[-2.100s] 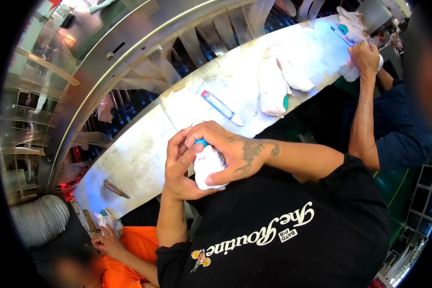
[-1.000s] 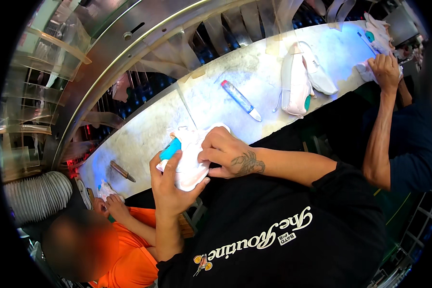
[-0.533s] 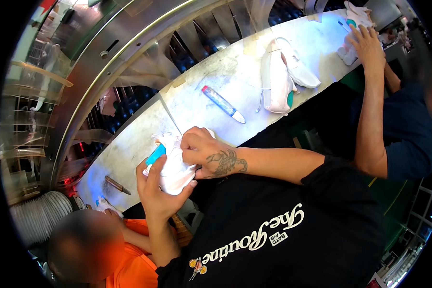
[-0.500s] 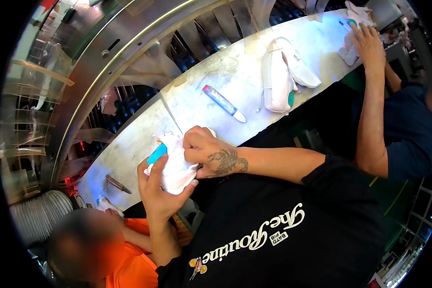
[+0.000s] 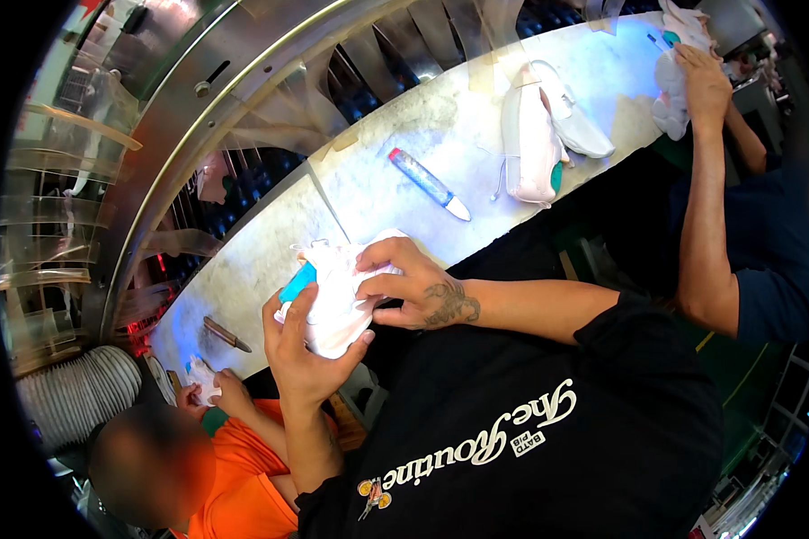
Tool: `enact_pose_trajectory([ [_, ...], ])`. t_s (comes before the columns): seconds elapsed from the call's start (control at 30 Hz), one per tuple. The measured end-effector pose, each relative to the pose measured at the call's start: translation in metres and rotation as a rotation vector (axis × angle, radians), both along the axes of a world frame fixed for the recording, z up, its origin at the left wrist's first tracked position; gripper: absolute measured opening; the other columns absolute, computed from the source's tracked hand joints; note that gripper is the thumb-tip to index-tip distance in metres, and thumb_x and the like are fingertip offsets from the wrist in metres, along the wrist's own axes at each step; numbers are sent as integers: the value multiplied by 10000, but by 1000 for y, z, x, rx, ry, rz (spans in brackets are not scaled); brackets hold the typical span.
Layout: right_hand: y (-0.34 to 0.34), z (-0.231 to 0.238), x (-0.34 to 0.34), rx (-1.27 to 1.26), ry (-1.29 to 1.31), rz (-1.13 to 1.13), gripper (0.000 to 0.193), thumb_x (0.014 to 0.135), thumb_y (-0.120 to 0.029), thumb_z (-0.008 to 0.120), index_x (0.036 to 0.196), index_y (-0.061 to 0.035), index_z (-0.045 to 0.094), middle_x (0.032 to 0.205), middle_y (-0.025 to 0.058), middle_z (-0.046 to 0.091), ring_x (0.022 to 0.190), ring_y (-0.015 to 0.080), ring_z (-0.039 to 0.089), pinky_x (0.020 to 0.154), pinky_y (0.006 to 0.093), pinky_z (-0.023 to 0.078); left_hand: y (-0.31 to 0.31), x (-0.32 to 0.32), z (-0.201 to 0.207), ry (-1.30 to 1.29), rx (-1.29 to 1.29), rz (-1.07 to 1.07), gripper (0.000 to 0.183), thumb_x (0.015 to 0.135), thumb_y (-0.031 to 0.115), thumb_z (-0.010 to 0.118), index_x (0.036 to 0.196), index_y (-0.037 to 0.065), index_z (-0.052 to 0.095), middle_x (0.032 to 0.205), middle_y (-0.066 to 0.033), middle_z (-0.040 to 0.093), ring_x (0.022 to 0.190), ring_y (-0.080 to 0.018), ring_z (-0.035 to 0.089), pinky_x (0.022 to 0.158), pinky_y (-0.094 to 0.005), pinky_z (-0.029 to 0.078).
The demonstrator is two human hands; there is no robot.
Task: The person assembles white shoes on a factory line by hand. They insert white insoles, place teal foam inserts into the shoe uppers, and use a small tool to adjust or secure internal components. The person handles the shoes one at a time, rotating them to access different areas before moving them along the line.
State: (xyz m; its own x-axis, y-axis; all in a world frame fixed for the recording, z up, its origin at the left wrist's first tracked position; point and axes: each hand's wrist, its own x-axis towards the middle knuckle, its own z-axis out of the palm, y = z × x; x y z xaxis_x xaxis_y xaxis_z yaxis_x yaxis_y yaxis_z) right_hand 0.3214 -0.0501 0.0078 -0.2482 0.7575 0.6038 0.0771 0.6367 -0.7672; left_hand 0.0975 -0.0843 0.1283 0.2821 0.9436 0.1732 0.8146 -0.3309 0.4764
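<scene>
"Holding what in the left grip?"
"Clasping a white shoe between thumb and fingers — at the near edge of the table."
"And with the right grip?"
"Touching the same shoe with bent fingers — cannot tell if pinching."

The bench is laid diagonally from lower left to upper right. At its near edge a shoe is held between the left hand, on its left, and the right hand, on its right. Beyond and right of the shoe, a tube is placed. Farther right, a second shoe is set, with a shoe part laid just beside it on the right. A tool is positioned near the left end. Behind the bench, a frame is mounted; strips are hung between. The ends are occupied by a left co-worker and a right co-worker.
</scene>
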Motion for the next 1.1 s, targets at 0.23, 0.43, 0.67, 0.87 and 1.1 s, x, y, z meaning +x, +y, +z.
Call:
enact_pose_trajectory([
  [0.23, 20, 22, 6, 64, -249, 121, 355, 674, -137, 906, 958, -139, 693, 1211, 76, 605, 1171, 328, 616, 993, 471, 482, 3, 0, 4, 17, -8, 3, 839, 603, 290, 1022, 1348, 44, 724, 1268, -234, 684, 1161, -395, 680, 896, -472, 622],
  [0.43, 14, -5, 6, -5, -138, 77, 370, 699, -186, 956, 872, -76, 649, 1182, 142, 632, 1126, 350, 645, 932, 453, 549, -3, -10, -7, 9, 46, 1, 849, 604, 290, 1022, 1363, 55, 724, 1269, -230, 687, 1146, -389, 683, 900, -466, 617],
  [0.67, 1, 6, 2, 28, -112, 5, 395, 726, -163, 940, 1064, -82, 753, 1371, 160, 634, 1308, 372, 603, 1080, 505, 506, -13, -24, -26, -50, 78, -28, 911, 592, 243, 1026, 1420, 63, 692, 1349, -251, 622, 1155, -392, 688, 901, -463, 626],
  [0.87, -6, 7, 1, 18, -78, 25, 405, 731, -94, 929, 1097, -120, 759, 1431, 129, 622, 1393, 374, 570, 1146, 553, 450, -13, -19, -24, -70, 67, -27, 929, 580, 243, 1032, 1428, 74, 693, 1358, -249, 614, 1173, -394, 684, 907, -464, 629],
  [1.1, -8, 13, -2, -157, -105, 57, 371, 735, -71, 924, 943, -132, 623, 1394, 118, 602, 1381, 384, 551, 1115, 521, 410, -8, -18, -19, -58, 63, -60, 940, 576, 243, 1034, 1435, 80, 690, 1366, -259, 612, 1184, -406, 673, 928, -477, 621],
])
